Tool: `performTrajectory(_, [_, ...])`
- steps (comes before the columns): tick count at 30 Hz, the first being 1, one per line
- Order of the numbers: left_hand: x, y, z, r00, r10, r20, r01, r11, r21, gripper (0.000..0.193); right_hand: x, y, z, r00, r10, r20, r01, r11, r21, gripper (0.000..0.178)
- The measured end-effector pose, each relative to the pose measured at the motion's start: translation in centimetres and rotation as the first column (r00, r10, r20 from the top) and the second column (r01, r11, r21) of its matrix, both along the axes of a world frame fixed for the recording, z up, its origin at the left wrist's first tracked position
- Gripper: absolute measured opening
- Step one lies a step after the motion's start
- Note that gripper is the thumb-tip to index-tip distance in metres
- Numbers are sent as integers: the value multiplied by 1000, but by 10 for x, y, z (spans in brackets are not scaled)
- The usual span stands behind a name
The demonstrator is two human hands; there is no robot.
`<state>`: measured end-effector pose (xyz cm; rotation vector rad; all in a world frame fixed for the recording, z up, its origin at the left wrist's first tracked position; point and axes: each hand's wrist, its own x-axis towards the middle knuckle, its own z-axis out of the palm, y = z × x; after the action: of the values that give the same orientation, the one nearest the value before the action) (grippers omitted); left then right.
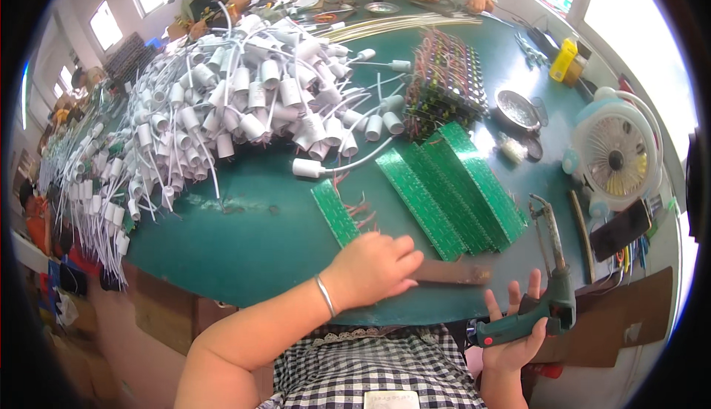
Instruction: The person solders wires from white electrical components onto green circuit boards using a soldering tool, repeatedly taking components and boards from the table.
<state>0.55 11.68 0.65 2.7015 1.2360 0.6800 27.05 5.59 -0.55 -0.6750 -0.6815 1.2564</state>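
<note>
A dark green soldering gun (564, 298) with a metal tip pointing up and away lies across the palm of my right hand (511, 342). The thumb rests against its handle while some fingers stretch out behind it. My left hand (376, 267) is closed, fingers curled down over the table near its front edge; whatever is in them is hidden. Just beyond it lies a narrow green circuit board (335, 211) with thin reddish wires along its right side. A flat brown bar (453, 273) runs right from beside my left fingertips.
Overlapping green circuit board panels (452, 194) lie mid-table, before a stack of wired boards (448, 76). White cylindrical parts with cables (252, 91) heap at left. Right: a metal dish (517, 109), a fan (616, 153), a phone (622, 230), a yellow bottle (564, 59). Two people sit opposite.
</note>
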Motion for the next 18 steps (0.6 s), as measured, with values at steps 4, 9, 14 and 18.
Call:
performTrajectory(4, [9, -33, 3, 998, 53, -43, -56, 996, -71, 41, -3, 0, -1, 1000, 12, -19, -12, 1000, 6, 57])
performTrajectory(9, [15, -43, 9, 997, 72, -43, -74, 995, -68, 38, -1, 4, -9, 993, 112, -24, -110, 992, 69, 55])
performTrajectory(14, [15, -45, 6, 991, 122, -62, -122, 992, 6, 39, -10, 11, 12, 976, 208, 66, -208, 978, -12, 74])
performTrajectory(18, [6, -51, -11, 971, 129, 204, -116, 990, -76, 47, -14, 14, 14, 973, 221, 67, -221, 975, -14, 73])
